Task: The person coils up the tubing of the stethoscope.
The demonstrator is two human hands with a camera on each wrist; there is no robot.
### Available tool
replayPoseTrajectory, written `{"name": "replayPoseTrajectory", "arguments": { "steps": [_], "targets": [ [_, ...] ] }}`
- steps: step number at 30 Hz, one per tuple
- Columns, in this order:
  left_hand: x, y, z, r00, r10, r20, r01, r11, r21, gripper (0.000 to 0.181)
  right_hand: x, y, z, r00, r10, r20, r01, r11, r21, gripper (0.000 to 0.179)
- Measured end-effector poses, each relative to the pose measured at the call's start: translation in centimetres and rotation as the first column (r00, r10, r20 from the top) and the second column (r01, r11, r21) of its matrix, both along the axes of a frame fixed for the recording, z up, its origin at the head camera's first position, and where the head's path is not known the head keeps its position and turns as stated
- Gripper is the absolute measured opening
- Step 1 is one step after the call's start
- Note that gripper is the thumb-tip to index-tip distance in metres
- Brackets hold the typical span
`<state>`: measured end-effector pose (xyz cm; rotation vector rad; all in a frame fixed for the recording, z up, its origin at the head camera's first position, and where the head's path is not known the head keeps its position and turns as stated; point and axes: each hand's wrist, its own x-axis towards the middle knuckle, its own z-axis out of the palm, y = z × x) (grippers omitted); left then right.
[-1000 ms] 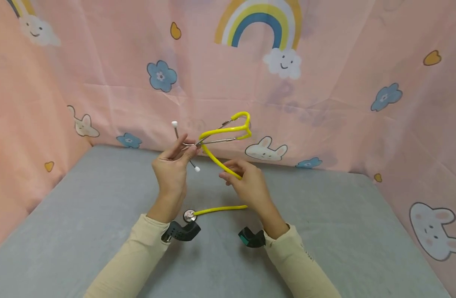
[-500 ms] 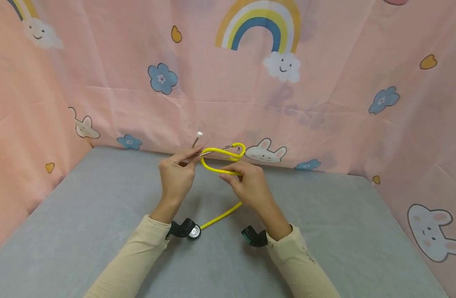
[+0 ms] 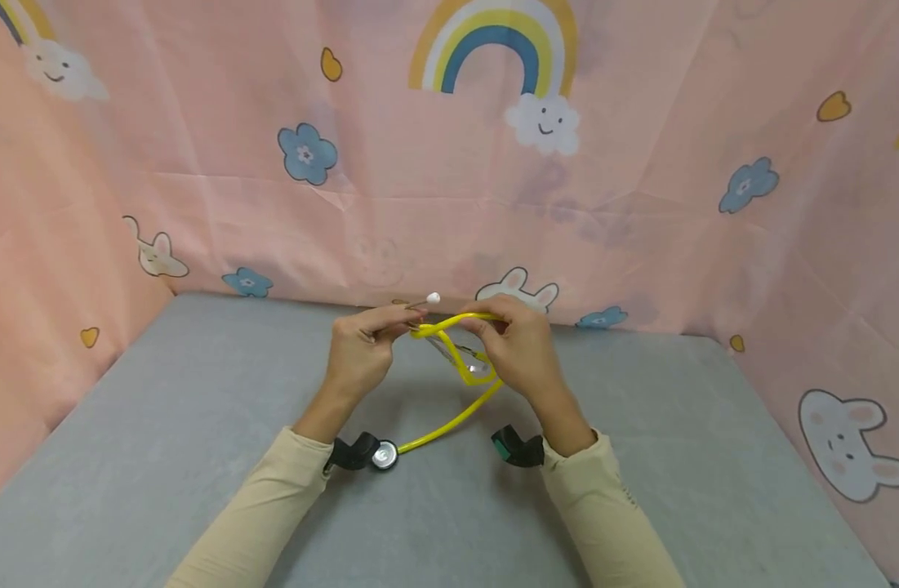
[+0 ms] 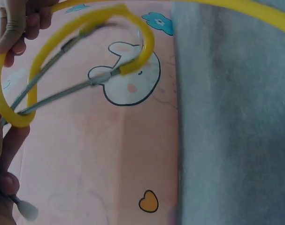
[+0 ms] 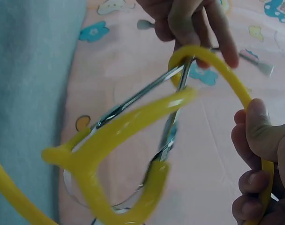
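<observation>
Grip of the left hand [image 3: 361, 347]: pinched on a yellow stethoscope [image 3: 458, 362], close to where its metal arms [image 4: 60, 96] cross. Grip of the right hand [image 5: 266, 154]: curled round the tube [image 5: 243, 93], whose yellow length runs between the two hands. The round disc [image 3: 384, 455] at the stethoscope's far end serves as landmark; it lies just beside the black wrist camera [image 3: 355, 451] on the left sleeve, over the grey desk [image 3: 677, 490], and whether it touches the cloth cannot be told. Both hands stand beyond the disc, the right one also to its right; the white ear tip [image 3: 433, 298] seen in the head view is farther from the disc than either grip.

Compared with half a second earlier, the forked end of the tube has swung down toward the disc, below the hands. The right hand has shifted slightly farther to the disc's right, and its stretch of tube now passes above the arms rather than beneath them. The disc itself has scarcely moved. Judged from this, a turn of tube is being formed about the arms, with the length leading to the disc left unwound.
</observation>
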<state>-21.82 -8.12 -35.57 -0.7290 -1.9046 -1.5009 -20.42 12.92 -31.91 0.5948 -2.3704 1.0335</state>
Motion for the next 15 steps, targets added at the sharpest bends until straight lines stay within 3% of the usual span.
{"name": "replayPoseTrajectory", "arguments": {
  "steps": [3, 7, 11, 15],
  "targets": [
    [0.3, -0.1, 0.4, 0.995, -0.091, 0.041, 0.09, 0.996, 0.027, 0.022, -0.4, 0.8, 0.1, 1.0, 0.001, 0.008, -0.001, 1.0, -0.025, 0.016],
    [0.7, -0.1, 1.1, 0.972, -0.195, 0.13, 0.186, 0.979, 0.08, 0.021, -0.9, 1.8, 0.0, 0.999, 0.041, 0.014, -0.04, 0.997, -0.064, 0.015],
    [1.1, 0.0, 1.7, 0.924, -0.306, 0.231, 0.27, 0.947, 0.174, 0.024, -1.2, 2.4, -0.1, 0.996, 0.077, 0.046, -0.072, 0.992, -0.103, 0.015],
    [1.6, 0.5, 1.6, 0.878, -0.381, 0.292, 0.324, 0.919, 0.224, 0.027, -1.2, 2.1, -0.3, 0.993, 0.04, 0.115, -0.019, 0.984, -0.178, 0.018]
  ]
}}
